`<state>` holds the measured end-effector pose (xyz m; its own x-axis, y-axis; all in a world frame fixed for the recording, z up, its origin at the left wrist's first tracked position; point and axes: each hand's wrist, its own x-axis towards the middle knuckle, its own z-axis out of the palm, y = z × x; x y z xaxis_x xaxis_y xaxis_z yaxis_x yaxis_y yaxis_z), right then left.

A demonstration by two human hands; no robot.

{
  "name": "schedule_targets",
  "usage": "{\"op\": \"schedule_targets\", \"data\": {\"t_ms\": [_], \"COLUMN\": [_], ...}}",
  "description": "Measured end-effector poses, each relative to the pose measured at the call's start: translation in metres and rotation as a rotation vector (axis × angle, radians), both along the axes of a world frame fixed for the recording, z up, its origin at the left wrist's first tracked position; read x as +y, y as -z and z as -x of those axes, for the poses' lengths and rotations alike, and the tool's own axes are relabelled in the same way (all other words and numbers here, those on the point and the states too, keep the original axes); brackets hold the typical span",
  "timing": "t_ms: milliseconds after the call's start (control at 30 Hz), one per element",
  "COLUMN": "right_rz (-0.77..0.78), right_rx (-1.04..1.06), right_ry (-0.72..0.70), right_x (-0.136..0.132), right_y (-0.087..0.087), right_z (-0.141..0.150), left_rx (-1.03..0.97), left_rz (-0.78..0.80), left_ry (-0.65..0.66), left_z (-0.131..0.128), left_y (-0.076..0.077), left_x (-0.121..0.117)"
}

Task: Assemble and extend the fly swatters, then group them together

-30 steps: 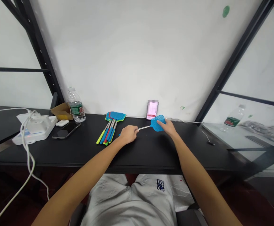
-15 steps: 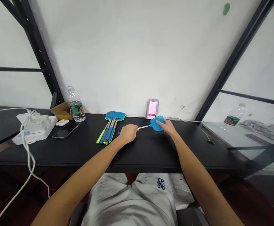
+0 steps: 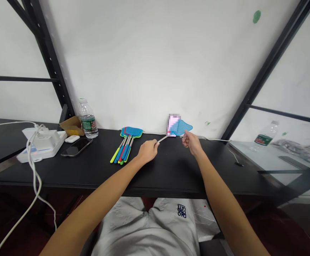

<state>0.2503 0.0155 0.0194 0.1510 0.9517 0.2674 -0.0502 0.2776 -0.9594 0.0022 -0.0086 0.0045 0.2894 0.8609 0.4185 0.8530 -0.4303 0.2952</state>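
Observation:
A fly swatter has a blue mesh head (image 3: pixel 184 127) that rises at a slant in front of the lit phone. My left hand (image 3: pixel 148 150) is closed round its thin metal shaft, hiding the handle. At the head's lower right edge is my right hand (image 3: pixel 192 143), its fingers curled in; the thumb is close to the mesh, and whether it pinches the edge I cannot tell. Left of my hands lies a bundle of fly swatters (image 3: pixel 133 132) in blue, red, yellow and green, heads toward the wall, handles toward me.
A phone with a pink, blurred screen (image 3: pixel 172 120) leans on the wall. Further left are a water bottle (image 3: pixel 88 122), a cardboard box (image 3: pixel 72 126), a dark phone (image 3: pixel 77 147), a white case (image 3: pixel 72 139) and a power strip (image 3: pixel 41 148) with cables. A black cable end (image 3: pixel 239 164) lies right.
The swatter head has tilted up and now overlaps the phone screen. My right hand no longer lies over the mesh; its fingers have curled in below the edge. My left hand keeps its grip.

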Motion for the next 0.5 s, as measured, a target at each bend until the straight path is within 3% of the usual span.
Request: {"op": "schedule_targets", "data": {"t_ms": [100, 200, 300, 500], "right_rz": [0.035, 0.065, 0.092, 0.14], "right_rx": [-0.217, -0.274, -0.191, 0.013], "right_ry": [-0.093, -0.126, -0.116, -0.187], "right_x": [-0.006, -0.009, -0.008, -0.007], "right_y": [0.008, 0.017, 0.021, 0.018], "right_z": [0.021, 0.042, 0.052, 0.052], "left_rx": [-0.003, -0.01, -0.018, -0.021], "left_rz": [-0.02, -0.041, -0.031, -0.054], "left_ry": [0.057, 0.176, 0.239, 0.231], "left_z": [-0.001, -0.003, -0.006, -0.005], "left_y": [0.002, 0.004, 0.005, 0.005], "left_x": [-0.001, -0.004, -0.004, -0.001]}}
